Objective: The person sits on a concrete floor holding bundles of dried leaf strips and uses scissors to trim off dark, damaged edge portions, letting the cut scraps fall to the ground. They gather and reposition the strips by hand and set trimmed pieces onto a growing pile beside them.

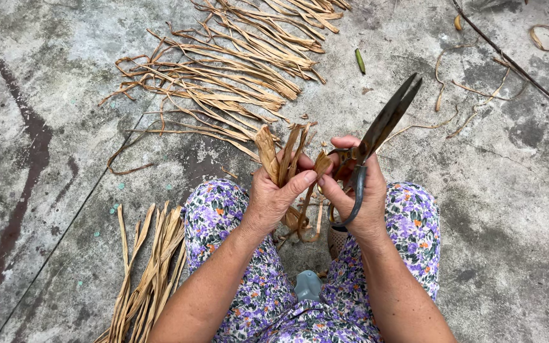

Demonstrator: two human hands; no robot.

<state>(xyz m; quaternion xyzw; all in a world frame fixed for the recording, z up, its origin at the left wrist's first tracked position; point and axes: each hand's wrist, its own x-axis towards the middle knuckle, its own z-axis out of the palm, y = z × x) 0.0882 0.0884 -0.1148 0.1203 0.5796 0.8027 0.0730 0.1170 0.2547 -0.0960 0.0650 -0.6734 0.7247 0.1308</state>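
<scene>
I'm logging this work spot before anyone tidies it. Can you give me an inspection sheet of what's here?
Surface: bare grey concrete floor, stained and mottled, with a dark streak at left.
Job's things: bunch of dried leaf strips held upright; dark scissors, blades closed and pointing away.
Clutter: spread of dried strips ahead; smaller bundle at lower left; green pod; thin stick and curled scraps at upper right.
Hands: left hand grips the bunch; right hand holds the scissors, fingers touching the strips.
Cables: nothing seen.
Surroundings: floral trousers; small grey object between the knees.
</scene>
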